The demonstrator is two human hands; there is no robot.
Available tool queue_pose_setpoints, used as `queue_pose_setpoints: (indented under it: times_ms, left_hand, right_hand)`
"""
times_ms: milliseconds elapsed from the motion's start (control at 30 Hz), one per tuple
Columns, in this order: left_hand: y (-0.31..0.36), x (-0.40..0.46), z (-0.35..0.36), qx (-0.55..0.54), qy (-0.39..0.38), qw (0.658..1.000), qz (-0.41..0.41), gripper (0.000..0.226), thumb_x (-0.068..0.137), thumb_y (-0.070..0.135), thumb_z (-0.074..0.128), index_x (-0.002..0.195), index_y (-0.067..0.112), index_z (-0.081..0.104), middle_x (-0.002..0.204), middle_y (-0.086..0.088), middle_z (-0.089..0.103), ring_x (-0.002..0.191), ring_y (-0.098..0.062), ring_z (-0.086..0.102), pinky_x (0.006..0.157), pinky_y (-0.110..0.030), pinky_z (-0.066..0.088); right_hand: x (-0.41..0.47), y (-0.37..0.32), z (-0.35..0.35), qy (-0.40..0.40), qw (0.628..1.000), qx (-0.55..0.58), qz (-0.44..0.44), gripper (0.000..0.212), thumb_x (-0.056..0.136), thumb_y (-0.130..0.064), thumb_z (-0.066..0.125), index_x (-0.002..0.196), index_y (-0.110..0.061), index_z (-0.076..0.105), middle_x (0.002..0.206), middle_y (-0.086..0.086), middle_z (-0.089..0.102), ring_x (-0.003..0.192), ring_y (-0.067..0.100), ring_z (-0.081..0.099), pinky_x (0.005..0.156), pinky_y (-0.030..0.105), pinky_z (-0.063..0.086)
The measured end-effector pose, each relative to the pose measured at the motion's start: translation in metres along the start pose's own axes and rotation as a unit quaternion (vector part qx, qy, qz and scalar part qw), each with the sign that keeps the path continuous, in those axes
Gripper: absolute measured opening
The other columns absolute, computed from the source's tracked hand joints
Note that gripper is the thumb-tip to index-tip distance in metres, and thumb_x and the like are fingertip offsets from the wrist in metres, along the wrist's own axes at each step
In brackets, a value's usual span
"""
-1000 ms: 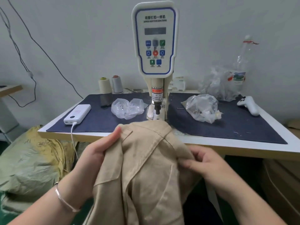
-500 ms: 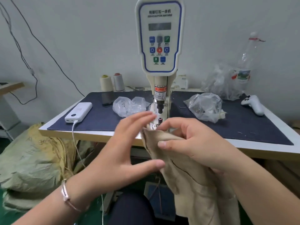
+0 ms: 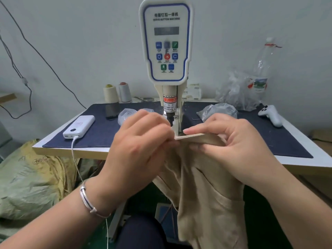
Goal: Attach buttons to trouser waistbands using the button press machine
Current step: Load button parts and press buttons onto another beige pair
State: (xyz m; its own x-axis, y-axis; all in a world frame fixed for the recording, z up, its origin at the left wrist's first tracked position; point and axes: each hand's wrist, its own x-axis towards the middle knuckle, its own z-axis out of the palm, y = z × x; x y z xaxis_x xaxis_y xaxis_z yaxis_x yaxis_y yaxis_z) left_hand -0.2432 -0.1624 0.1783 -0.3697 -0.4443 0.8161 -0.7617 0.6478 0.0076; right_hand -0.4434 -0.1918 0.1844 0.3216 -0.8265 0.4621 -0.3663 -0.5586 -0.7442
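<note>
Trousers (image 3: 206,198): beige, hanging off the desk (image 3: 305,159) front edge.
Waistband (image 3: 195,136): flat strip, long axis left-right, free end just below the button press machine (image 3: 166,51) punch.
Left hand (image 3: 142,146): fingers curled, pinching the waistband end; nearer the punch.
Right hand (image 3: 231,142): grips the waistband farther right.
Next, judged: slide the end away, under the punch.

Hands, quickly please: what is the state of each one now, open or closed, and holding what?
Left hand: closed, fingers curled, pinching the end of the beige trouser waistband.
Right hand: closed, gripping the same waistband, thumb on top, just in front of the button press machine.
</note>
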Motion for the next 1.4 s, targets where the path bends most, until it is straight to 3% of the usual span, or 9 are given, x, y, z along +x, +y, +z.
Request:
queue_pose_setpoints:
  times_ms: [167,267,367,433,567,800,1100,1267,1400]
  left_hand:
    - [-0.017,0.01,-0.017,-0.303,-0.093,0.929,-0.19,0.014,0.095,0.034,0.054,0.089,0.023,0.048,0.065,-0.001,0.044,0.057,-0.021,0.036,0.051,-0.031,0.032]
    - [-0.028,0.015,-0.013,-0.45,-0.1,0.834,-0.303,0.011,0.094,0.028,0.057,0.083,0.026,0.053,0.065,-0.002,0.042,0.056,-0.017,0.032,0.048,-0.028,0.023]
    - [-0.041,0.014,-0.008,-0.505,-0.153,0.774,-0.352,0.011,0.091,0.029,0.063,0.084,0.021,0.059,0.071,-0.002,0.048,0.06,-0.012,0.04,0.051,-0.022,0.027]
    - [-0.054,0.013,-0.009,-0.508,-0.261,0.744,-0.347,0.019,0.086,0.037,0.069,0.086,0.018,0.066,0.076,0.005,0.061,0.066,-0.005,0.055,0.058,-0.013,0.042]
    - [-0.067,0.002,-0.011,-0.486,-0.505,0.654,-0.286,0.02,0.073,0.033,0.086,0.083,0.02,0.073,0.077,0.009,0.069,0.069,-0.004,0.062,0.066,-0.015,0.049]
    - [-0.084,-0.044,-0.002,-0.681,-0.363,0.512,-0.376,0.043,0.089,0.02,0.075,0.127,0.003,0.064,0.12,-0.014,0.068,0.108,-0.025,0.066,0.096,-0.037,0.053]
    - [-0.099,-0.06,0.006,-0.491,-0.23,0.658,-0.522,0.032,0.09,0.029,0.072,0.115,0.008,0.072,0.122,-0.026,0.067,0.1,-0.028,0.063,0.078,-0.028,0.056]
    - [-0.126,-0.042,0.005,-0.397,-0.188,0.725,-0.53,0.037,0.074,0.047,0.07,0.1,0.022,0.079,0.105,-0.01,0.077,0.089,-0.018,0.074,0.07,-0.02,0.059]
    - [-0.155,-0.032,0.016,-0.354,-0.14,0.754,-0.535,0.034,0.072,0.047,0.07,0.095,0.024,0.08,0.098,-0.008,0.078,0.087,-0.018,0.076,0.067,-0.02,0.058]
  right_hand:
    - [-0.003,0.004,-0.012,-0.109,0.966,-0.233,0.016,0.029,0.065,-0.063,0.069,0.078,-0.08,0.049,0.105,-0.02,0.048,0.094,0.0,0.05,0.074,0.027,0.043]
    - [-0.006,0.009,-0.01,-0.14,0.984,-0.111,-0.02,0.008,0.072,-0.055,0.075,0.078,-0.049,0.073,0.123,-0.022,0.051,0.115,0.0,0.05,0.094,0.028,0.041]
    - [-0.005,0.016,-0.009,-0.18,0.976,0.118,0.043,0.029,0.084,-0.038,0.071,0.094,-0.012,0.073,0.103,0.014,0.067,0.097,0.012,0.061,0.088,0.034,0.043]
    - [-0.005,0.021,-0.007,-0.184,0.953,0.211,0.12,0.043,0.084,-0.041,0.064,0.097,-0.001,0.067,0.097,0.029,0.065,0.085,0.025,0.057,0.079,0.042,0.041]
    - [0.001,0.032,-0.001,-0.206,0.939,0.231,0.151,0.038,0.082,-0.04,0.069,0.081,-0.002,0.065,0.078,0.011,0.06,0.072,0.021,0.052,0.063,0.03,0.042]
    - [0.005,0.049,-0.009,-0.42,0.889,0.052,0.177,0.036,0.06,-0.02,0.088,0.092,-0.013,0.072,0.091,0.008,0.076,0.079,0.02,0.07,0.071,0.034,0.058]
    - [0.024,0.091,0.02,-0.264,0.848,0.346,0.303,0.043,0.062,0.002,0.072,0.106,0.003,0.068,0.109,0.02,0.07,0.097,0.03,0.067,0.088,0.036,0.053]
    - [0.048,0.113,0.035,-0.151,0.934,0.169,0.275,0.027,0.07,-0.02,0.085,0.087,-0.011,0.067,0.077,0.004,0.071,0.069,0.012,0.063,0.068,0.023,0.048]
    - [0.076,0.159,0.016,0.075,0.965,-0.044,0.249,0.005,0.087,-0.017,0.068,0.083,-0.014,0.071,0.085,0.004,0.072,0.083,0.021,0.065,0.075,0.034,0.049]
